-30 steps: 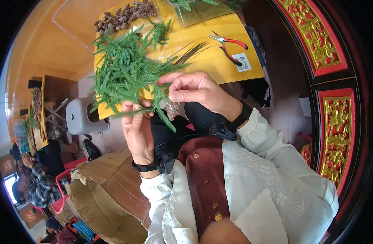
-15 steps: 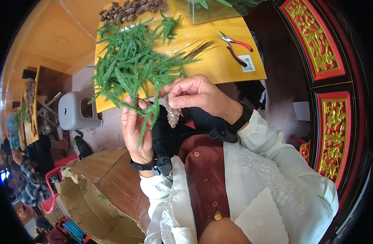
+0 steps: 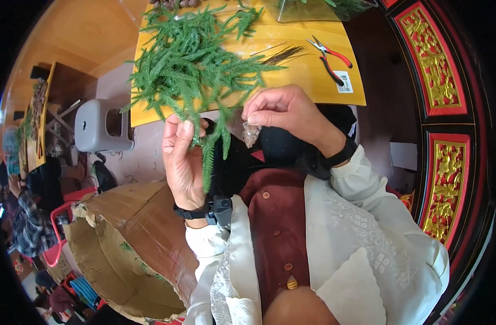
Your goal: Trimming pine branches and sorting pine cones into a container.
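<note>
A: Passable where?
B: Narrowly, between green sprig (image 3: 208,165) and pine cone (image 3: 251,135); also over yellow table (image 3: 307,89), between wires (image 3: 286,54) and pliers (image 3: 324,50).
A: Obstructed where?
B: At table's left, by heaped greenery (image 3: 183,59); well left of left hand (image 3: 181,157), by grey stool (image 3: 92,127); farther down, by cardboard box (image 3: 145,211).

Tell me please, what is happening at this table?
A person is handling plant pieces with two bare hands. The left hand holds a green sprig, and the right hand pinches a brown cone, which hangs point down. The sprig and the cone are apart. Beyond the hands, on the yellow table, lie a heap of green sprigs, a bundle of thin dark strands and red-handled pliers, which neither hand touches.
</note>
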Available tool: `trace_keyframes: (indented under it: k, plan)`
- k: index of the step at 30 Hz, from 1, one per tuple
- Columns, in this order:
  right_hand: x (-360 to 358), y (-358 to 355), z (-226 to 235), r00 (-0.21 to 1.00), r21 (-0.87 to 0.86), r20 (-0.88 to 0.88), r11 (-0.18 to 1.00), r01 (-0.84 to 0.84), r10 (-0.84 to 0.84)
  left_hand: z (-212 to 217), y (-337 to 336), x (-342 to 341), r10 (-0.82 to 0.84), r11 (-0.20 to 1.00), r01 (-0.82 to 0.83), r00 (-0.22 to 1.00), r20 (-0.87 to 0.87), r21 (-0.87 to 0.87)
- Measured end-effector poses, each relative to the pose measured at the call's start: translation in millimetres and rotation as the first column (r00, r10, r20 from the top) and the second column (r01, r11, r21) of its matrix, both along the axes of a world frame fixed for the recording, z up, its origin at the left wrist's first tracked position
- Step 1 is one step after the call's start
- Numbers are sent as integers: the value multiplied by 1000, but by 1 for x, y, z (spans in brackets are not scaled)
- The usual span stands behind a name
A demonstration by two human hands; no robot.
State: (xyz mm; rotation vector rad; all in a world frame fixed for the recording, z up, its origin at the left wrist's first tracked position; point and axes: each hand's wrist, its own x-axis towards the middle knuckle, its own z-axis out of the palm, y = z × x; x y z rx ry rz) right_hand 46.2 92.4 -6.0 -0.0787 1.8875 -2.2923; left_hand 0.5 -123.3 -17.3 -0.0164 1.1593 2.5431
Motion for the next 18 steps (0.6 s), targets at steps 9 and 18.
trace_keyframes:
  k: [9,18]
  plan:
    - [-20,-12,21,953,319,-265,946,-61,150,9,-1,4,-41,993,38,999,-27,-110]
    - [-25,-31,-15,994,-171,106,985,-18,36,5,-11,0,-102,943,72,992,79,324]
